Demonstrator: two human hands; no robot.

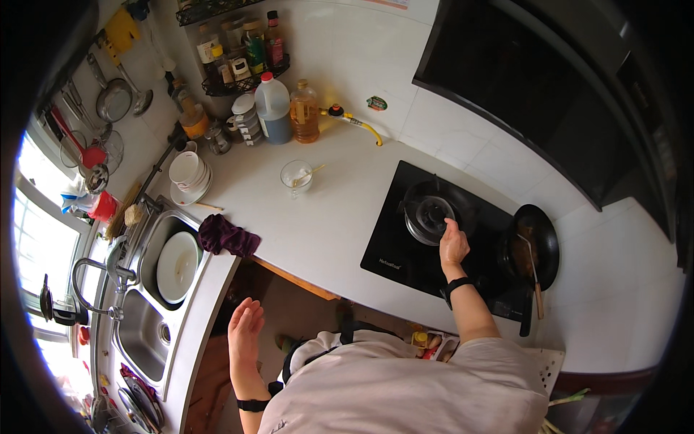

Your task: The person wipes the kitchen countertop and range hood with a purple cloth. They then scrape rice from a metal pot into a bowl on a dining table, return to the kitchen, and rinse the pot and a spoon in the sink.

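My right hand (454,244) is over the black gas hob (390,233), its fingers at the edge of a round metal piece with a dark centre (425,228) on the left burner; whether they grip it cannot be told. My left hand (246,328) is raised over the floor in front of the counter, fingers extended, holding nothing. A black wok (548,238) with brown food residue sits at the hob's right side, a wooden-handled metal spatula (531,255) lying in it. A glass bowl (290,172) with white contents and a small spoon stands on the counter.
Stacked white bowls (187,169) and a dark purple cloth (227,236) are by the double steel sink (143,314), which holds a large white basin (178,266). A large plastic jug (274,111) and an oil bottle (304,114) stand against the wall. A black range hood (520,81) overhangs the hob.
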